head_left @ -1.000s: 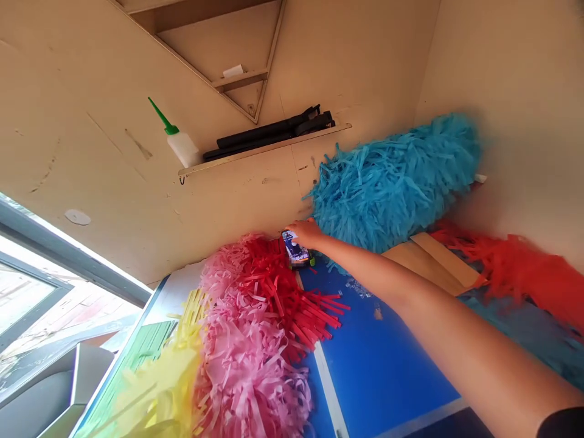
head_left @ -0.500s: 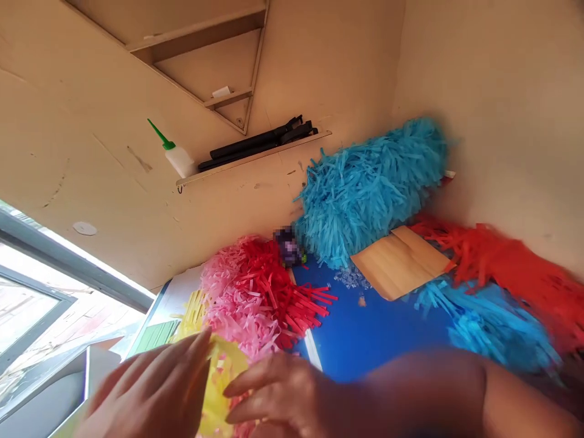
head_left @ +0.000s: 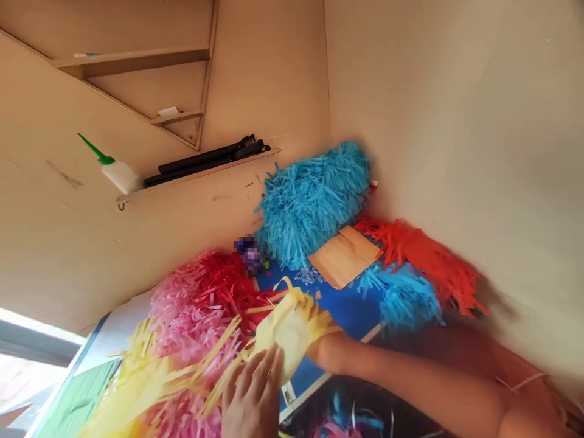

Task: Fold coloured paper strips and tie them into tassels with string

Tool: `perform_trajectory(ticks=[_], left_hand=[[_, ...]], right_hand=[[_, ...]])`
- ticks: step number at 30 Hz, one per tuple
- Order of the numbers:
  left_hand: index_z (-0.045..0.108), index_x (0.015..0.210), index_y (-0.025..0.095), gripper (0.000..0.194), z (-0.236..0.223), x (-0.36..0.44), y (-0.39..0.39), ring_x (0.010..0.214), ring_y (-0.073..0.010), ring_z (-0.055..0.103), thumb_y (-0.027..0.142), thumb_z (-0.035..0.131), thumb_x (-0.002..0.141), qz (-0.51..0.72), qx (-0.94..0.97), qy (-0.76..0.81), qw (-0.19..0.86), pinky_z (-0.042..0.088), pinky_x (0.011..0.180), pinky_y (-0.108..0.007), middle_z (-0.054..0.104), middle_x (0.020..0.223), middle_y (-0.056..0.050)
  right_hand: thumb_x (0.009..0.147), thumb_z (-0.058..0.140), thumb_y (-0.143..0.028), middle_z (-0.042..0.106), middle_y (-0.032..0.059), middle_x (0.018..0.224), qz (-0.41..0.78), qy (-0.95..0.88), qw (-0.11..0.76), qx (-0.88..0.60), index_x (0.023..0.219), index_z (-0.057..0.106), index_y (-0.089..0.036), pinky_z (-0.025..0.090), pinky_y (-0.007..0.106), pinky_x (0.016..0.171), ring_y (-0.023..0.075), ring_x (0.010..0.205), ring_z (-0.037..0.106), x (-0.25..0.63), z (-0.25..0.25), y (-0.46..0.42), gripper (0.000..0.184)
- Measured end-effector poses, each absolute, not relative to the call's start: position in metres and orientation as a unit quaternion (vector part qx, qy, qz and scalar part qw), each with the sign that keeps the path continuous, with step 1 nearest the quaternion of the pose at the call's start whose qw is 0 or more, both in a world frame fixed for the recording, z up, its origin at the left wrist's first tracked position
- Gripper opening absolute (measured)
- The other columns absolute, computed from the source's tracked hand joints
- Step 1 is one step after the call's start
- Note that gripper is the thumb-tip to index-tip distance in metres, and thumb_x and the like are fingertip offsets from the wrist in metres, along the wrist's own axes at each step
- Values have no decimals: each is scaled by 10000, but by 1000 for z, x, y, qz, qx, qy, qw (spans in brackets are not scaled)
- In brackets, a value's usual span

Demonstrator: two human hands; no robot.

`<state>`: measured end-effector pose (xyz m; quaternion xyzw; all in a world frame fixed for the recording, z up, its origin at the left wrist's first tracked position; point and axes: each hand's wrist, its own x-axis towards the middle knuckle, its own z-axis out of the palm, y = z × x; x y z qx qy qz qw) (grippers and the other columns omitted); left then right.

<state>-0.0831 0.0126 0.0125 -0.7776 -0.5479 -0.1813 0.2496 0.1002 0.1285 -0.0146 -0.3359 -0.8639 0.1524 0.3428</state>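
My right hand (head_left: 326, 351) reaches in from the right and is closed on a piece of yellow fringed tissue paper (head_left: 292, 334); the fringe hides most of its fingers. The paper has a paler, rounded middle and loose strips. At its lower left edge is my left hand (head_left: 250, 392), with the fingers pressed together against the paper and the thumb out of sight. More yellow fringed paper (head_left: 128, 389) spreads out to the left. Behind it lies a heap of pink fringed paper (head_left: 182, 310) with red fringe (head_left: 228, 277).
A large blue fringed bundle (head_left: 314, 201) leans in the corner. Near it are a brown envelope (head_left: 345, 257), red-orange fringe (head_left: 424, 255), blue fringe (head_left: 404, 295) and green paper (head_left: 75, 401). A wall shelf (head_left: 201, 173) holds a glue bottle (head_left: 121, 176) and black rods (head_left: 205, 159).
The view has swung right, so the scene sits farther left. My right hand has moved the yellow paper up and to the right, over the blue tabletop. My left hand has followed to its lower edge.
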Motion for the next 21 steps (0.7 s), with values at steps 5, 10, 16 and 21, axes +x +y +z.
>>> perform_trajectory(ticks=[5,10,16,21], left_hand=[[698,1182,299,482,-41,-38,39,1114,-216,673,28,431,885,-174,-787,-573,151,410,968,-414,719,1255,8],[656,1253,309,514,-59,-19,44,1202,-242,634,27,479,862,-140,-797,-585,55,392,1062,-486,687,1311,-29],[665,1254,371,495,-53,-4,43,1253,-367,576,91,524,870,-86,-767,-635,41,262,1077,-742,628,1383,-108],[618,1340,292,554,-46,-37,28,1315,-443,492,86,521,835,-21,-683,-723,102,171,1043,-819,631,1354,-169]], right_hand=[[856,529,-280,699,123,1144,98,-793,358,-482,1136,680,-216,544,463,969,294,1102,652,222,-44,163,325],[945,394,-345,641,224,1208,-4,-657,423,-624,1226,602,-182,460,622,998,360,1176,599,287,-28,156,386],[901,610,-434,622,129,1341,109,-908,274,-298,1330,558,-239,382,526,1124,284,1253,570,195,-37,93,474],[911,534,-171,706,72,1217,155,-906,273,-285,1201,618,-221,370,493,1108,217,1172,629,168,-72,100,306]])
